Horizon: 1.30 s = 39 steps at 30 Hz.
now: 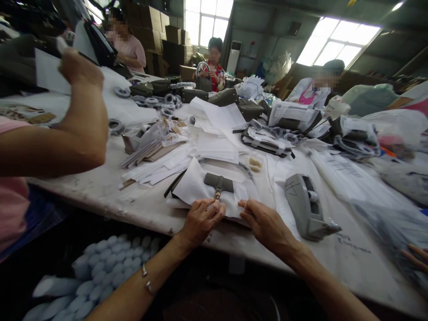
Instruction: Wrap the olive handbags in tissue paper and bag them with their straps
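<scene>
A dark olive handbag [224, 183] lies on the table in front of me, mostly covered by a sheet of white paper [192, 186]. Its flap strap with a gold-coloured clasp [218, 195] shows on top of the paper. The fingers of my left hand [203, 219] are closed at the strap's lower end, just below the clasp. To its right, my right hand [262, 219] has its fingers bent together at the paper's near right edge. A grey-wrapped handle [245, 169] curves behind the bag.
A grey tape dispenser [306, 207] stands right of the bag. Paper sheets [217, 149] and cardboard strips [157, 151] lie behind it. A co-worker's arm [83, 116] reaches in at left. White rolls [113, 263] sit below the table edge. Clear plastic bags [354, 187] lie at right.
</scene>
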Tool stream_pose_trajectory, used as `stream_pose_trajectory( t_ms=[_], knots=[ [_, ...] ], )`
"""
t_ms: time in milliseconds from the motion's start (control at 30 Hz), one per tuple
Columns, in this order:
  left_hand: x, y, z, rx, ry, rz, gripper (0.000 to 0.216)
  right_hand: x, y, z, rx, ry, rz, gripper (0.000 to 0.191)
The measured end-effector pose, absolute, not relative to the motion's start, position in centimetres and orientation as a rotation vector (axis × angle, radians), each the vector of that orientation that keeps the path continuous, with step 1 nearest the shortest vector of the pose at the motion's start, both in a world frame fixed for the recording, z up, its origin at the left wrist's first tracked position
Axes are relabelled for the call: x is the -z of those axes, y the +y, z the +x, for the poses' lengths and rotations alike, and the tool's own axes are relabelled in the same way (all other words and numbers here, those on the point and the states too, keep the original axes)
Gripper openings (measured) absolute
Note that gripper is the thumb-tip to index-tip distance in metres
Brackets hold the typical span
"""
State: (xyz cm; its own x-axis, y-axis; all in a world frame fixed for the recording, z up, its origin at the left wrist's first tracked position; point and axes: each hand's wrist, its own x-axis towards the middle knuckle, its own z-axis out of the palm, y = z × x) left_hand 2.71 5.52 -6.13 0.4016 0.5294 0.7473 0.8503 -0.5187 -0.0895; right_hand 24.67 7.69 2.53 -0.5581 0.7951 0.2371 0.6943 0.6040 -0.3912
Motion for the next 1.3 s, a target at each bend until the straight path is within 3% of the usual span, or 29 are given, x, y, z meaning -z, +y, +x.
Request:
stream_pose_trajectory(
  t_ms=[300,633,833,967,1067,1300],
  knots=[
    [4.5,3.6,2.6,0.662,-1.241,-2.366,0.037,2.1,5.4,24.6,0.015,-2.273,-0.964,0.02],
    [2.2,5.4,5.9,0.45,-1.203,-2.749,0.015,3.6,4.9,24.7,0.04,-2.202,-0.895,0.019],
    [3.6,5.5,6.0,0.768,-1.276,-2.688,0.035,2.2,4.8,25.4,-0.135,-2.225,-0.893,0.011],
    [4.7,5.4,6.1,0.812,-1.218,-2.621,0.03,-1.5,6.2,26.0,-0.386,-2.228,-1.017,0.022],
    [4.9,5.4,6.1,0.826,-1.201,-2.595,0.029,-3.4,10.1,24.9,-0.393,-2.179,-1.218,0.025],
    [5.8,5.4,6.2,0.939,-1.204,-2.522,0.03,-2.3,19.3,21.4,-0.477,-2.635,-1.604,0.03]
  ],
)
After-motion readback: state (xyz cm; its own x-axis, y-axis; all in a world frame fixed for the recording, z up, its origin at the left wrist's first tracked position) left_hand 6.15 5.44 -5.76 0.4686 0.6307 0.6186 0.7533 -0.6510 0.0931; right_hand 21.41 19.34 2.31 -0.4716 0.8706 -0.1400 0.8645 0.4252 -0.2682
